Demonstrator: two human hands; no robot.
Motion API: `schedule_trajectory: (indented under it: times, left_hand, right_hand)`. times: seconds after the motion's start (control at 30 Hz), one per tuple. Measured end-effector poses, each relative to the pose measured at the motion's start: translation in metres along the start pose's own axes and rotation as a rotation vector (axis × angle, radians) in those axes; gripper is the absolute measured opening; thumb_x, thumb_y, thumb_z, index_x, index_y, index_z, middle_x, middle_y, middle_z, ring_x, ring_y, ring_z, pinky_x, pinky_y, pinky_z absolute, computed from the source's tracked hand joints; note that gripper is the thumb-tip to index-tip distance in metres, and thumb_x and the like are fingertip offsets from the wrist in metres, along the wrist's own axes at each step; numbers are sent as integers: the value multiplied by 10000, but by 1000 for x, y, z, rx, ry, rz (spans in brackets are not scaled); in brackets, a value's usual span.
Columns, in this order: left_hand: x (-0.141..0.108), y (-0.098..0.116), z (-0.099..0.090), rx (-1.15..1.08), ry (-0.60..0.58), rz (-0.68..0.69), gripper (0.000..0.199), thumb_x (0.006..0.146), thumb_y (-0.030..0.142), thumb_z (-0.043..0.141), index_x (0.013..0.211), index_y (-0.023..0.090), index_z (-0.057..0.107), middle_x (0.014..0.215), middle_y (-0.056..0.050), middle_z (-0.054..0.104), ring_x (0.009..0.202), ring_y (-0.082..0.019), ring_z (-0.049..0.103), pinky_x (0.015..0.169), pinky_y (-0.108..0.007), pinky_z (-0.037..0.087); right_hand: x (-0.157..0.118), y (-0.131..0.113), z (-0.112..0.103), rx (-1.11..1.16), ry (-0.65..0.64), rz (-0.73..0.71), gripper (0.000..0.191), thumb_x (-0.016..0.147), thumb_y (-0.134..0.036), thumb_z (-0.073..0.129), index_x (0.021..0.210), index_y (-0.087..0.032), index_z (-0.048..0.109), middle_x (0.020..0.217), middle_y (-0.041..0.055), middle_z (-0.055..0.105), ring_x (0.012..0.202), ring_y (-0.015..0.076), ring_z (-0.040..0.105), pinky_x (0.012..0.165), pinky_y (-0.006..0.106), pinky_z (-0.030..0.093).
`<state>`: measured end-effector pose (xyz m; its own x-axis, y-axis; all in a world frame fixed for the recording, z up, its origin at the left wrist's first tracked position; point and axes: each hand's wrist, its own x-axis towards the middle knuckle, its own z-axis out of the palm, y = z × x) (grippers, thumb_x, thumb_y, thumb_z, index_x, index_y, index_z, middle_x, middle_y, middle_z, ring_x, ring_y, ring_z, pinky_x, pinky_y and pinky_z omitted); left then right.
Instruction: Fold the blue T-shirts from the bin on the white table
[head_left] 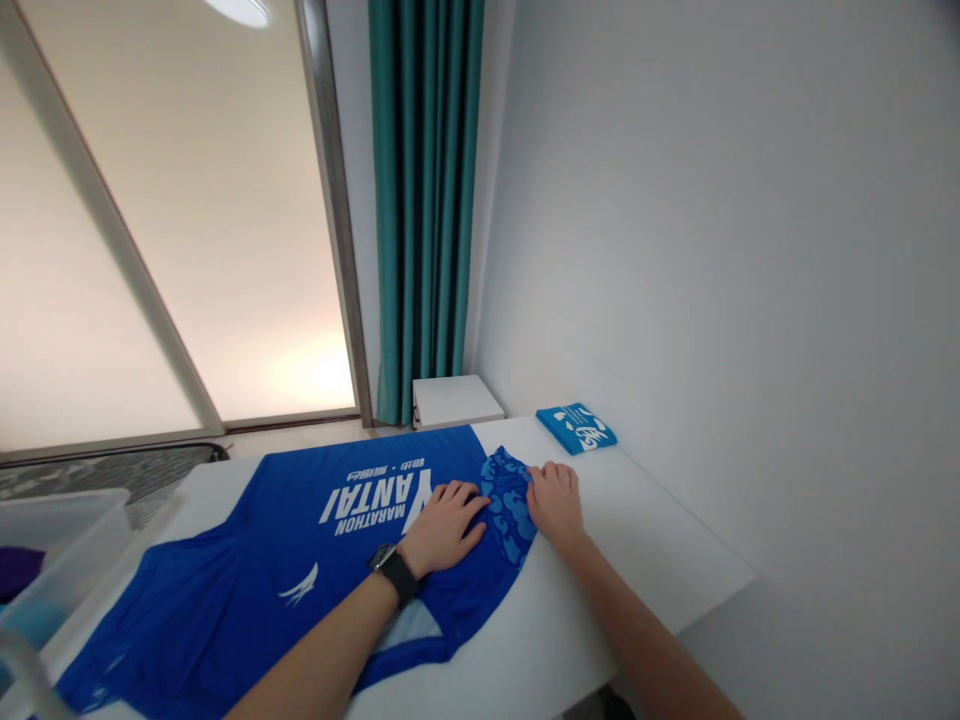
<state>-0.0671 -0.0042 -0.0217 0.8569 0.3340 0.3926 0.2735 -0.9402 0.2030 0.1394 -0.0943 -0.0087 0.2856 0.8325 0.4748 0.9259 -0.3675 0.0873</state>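
A blue T-shirt (289, 520) with white lettering lies spread over the white table, its print upside down to me. My left hand (444, 525), with a dark watch on the wrist, rests on the shirt beside the lettering, fingers spread and flat. At the shirt's right side, a part with a lighter blue wave pattern is turned over toward the middle. My right hand (556, 500) grips the edge of this patterned part with bent fingers; its fingertips are partly hidden.
A folded blue cloth item (576, 428) lies on the white table (637, 530) near the wall. At the left stands a translucent bin (82, 555) with dark purple fabric inside. Behind the table are a small white cabinet (457, 400), a green curtain (427, 200) and sliding frosted doors (210, 220).
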Motion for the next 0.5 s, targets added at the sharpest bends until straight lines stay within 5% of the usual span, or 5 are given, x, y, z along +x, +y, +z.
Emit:
schedule_trajectory:
  times: [0.27,0.5]
  left_hand:
    - [1,0,-1,-9,-5,-9,350,943,362,473,1271,263,550,1210,-76,560,1126,-264,476,954,-430,387]
    - [2,-1,1,-23,-10,-31,350,932,353,500,1267,264,549,1211,-67,564,1133,-264,470,959,-436,386]
  right_hand:
    - [47,-27,23,180,-104,118,378,920,-124,388,1244,-193,569,1158,123,593,1105,273,487,914,378,334]
    - [60,-25,49,279,-145,102,442,903,-128,393,1323,-213,501,1256,97,566,1154,225,490,936,329,339]
